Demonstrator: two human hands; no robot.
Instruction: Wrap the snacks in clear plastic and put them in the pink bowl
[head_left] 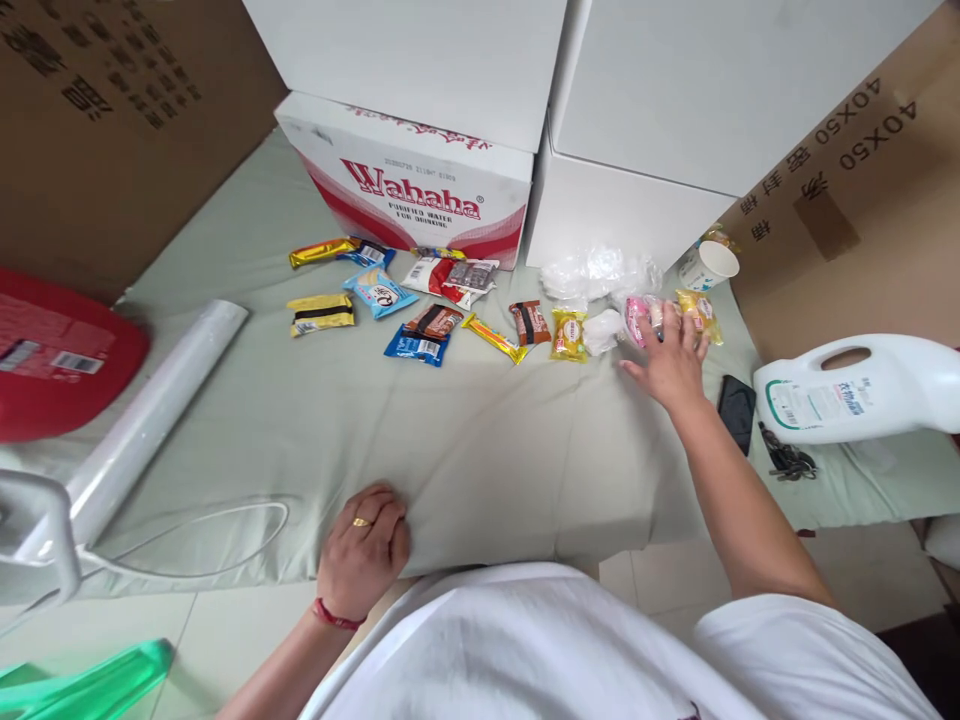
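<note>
My right hand [671, 360] reaches over the snack packets on the far right, its fingers spread and the thumb out to the side. Under and beside its fingertips lie a pink packet [637, 318] and a yellow packet [699, 316]; whether the fingers touch them I cannot tell. Left of the thumb are a clear plastic wrapper [602, 331] and a yellow snack packet [569, 335]. Near the cloth's front edge, my left hand [364, 550] rests as a loose fist, with no object showing in it. Farther left lie a blue-white packet [380, 290] and a yellow packet with a black band [321, 314].
A Wahaha carton [420, 185] and white boxes [622, 200] stand behind the packets. To the right are a paper cup [709, 265], a phone [736, 412], keys [786, 456] and a white jug [855, 390]. A plastic roll [165, 410] and cable [225, 575] lie left.
</note>
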